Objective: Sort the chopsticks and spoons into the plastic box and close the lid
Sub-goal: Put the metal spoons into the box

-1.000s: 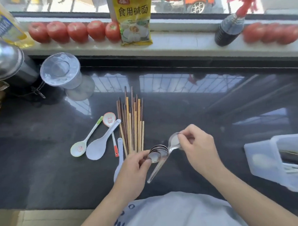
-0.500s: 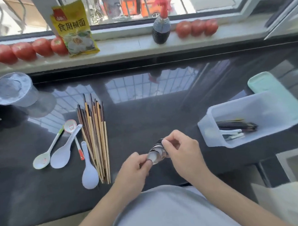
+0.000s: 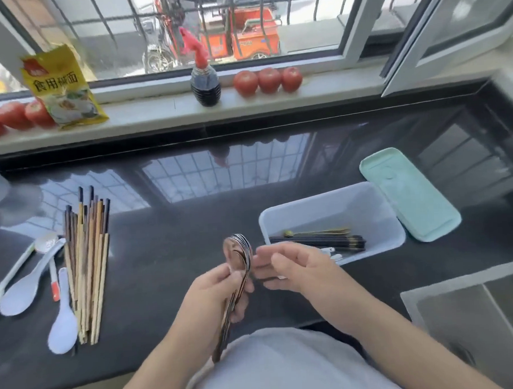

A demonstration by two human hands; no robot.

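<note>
The left hand (image 3: 215, 287) is gripping a nested stack of shiny metal spoons (image 3: 237, 254), bowls up, keeping them aligned. The right hand (image 3: 293, 266) is hovering loose-fingered, holding nothing, beside the translucent rectangular plastic box (image 3: 376, 215), probably positioning for loading.

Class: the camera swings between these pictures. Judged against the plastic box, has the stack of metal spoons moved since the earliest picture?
Yes. The stack of metal spoons in the left hand now sits much closer to the plastic box.

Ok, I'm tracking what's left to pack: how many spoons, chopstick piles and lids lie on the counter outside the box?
Spoons on the counter: 4
Chopstick piles: 1
Lids: 1
Total: 6
</note>
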